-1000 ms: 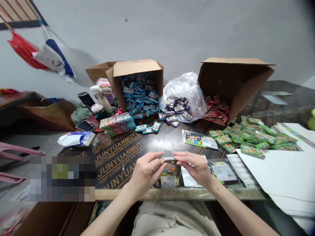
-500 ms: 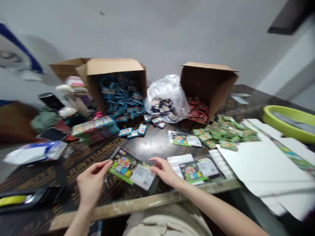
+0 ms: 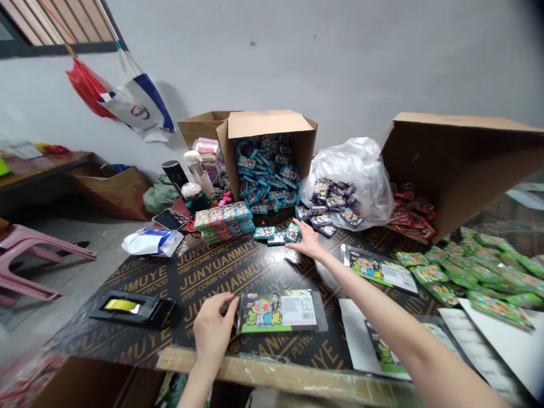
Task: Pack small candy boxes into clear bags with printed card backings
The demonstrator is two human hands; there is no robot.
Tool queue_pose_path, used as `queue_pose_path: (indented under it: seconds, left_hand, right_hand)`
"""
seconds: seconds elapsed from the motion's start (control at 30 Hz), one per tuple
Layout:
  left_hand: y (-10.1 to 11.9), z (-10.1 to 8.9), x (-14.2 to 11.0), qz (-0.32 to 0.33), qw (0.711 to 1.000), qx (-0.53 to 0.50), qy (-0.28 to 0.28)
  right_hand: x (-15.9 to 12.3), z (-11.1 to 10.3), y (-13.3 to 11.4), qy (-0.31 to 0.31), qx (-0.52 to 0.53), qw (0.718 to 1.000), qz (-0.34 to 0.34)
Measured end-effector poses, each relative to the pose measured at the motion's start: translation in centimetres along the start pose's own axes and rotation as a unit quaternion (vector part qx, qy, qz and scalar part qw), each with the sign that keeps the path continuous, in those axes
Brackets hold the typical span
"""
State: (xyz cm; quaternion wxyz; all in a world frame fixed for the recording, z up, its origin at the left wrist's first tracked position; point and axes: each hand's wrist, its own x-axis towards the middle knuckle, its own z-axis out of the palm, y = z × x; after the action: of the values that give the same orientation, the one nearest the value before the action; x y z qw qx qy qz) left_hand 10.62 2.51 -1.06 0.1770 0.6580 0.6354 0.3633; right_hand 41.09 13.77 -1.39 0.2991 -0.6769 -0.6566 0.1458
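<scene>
A flat printed pouch (image 3: 278, 311) with a clear border, black and green with cartoon lettering, lies on the dark table before me. My left hand (image 3: 213, 324) has thumb and forefinger pinched together at its left edge. Farther back, my right hand (image 3: 306, 241) reaches out with thumb and fingers apart, at the right end of several small blue candy packets (image 3: 276, 237). The fingertips are beside the rightmost packet; whether they touch it I cannot tell. Another printed pouch (image 3: 378, 269) lies beyond my right forearm, and one more is partly covered by that arm.
Behind stand a carton (image 3: 272, 124) of blue packets, a clear plastic bag (image 3: 374, 187) with purple packets, and a carton (image 3: 463, 153) with red ones. Green packets (image 3: 488, 272) are heaped right. At left are stacked packets (image 3: 225, 220), a black tape dispenser (image 3: 131, 309) and bottles (image 3: 198, 170).
My right hand has left the pouch and reached forward to the blue packets. The pouch now lies straighter, with my left hand still at its left edge. The view has turned left.
</scene>
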Motion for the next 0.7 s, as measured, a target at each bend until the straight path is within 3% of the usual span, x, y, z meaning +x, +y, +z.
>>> queue_pose_path:
  seconds: [0.07, 0.17, 0.3, 0.4, 0.53, 0.7]
  left_hand:
    - [1.8, 0.7, 0.7, 0.015, 0.997, -0.073, -0.035]
    - [5.1, 2.2, 1.6, -0.066, 0.964, -0.226, -0.123]
    - [8.8, 4.7, 2.2, -0.202, 0.861, -0.442, -0.151]
    - [10.4, 6.3, 2.2, -0.228, 0.81, -0.513, -0.171]
    - [11.0, 6.9, 2.3, -0.215, 0.814, -0.511, -0.174]
    - [11.8, 7.1, 1.5, -0.201, 0.813, -0.467, -0.284]
  right_hand:
    - [2.1, -0.2, 0.1, -0.012, 0.009, 1.0, 0.011]
    - [1.7, -0.5, -1.2, -0.021, 0.031, 0.999, -0.003]
    - [-3.8, -1.3, -4.4, -0.007, 0.077, 0.992, -0.097]
    - [-8.5, -2.8, -5.8, 0.011, 0.091, 0.985, -0.146]
    - [-12.9, -5.9, -4.9, -0.025, 0.055, 0.993, -0.101]
    - [-15.9, -8.7, -3.6, -0.06, 0.058, 0.987, -0.137]
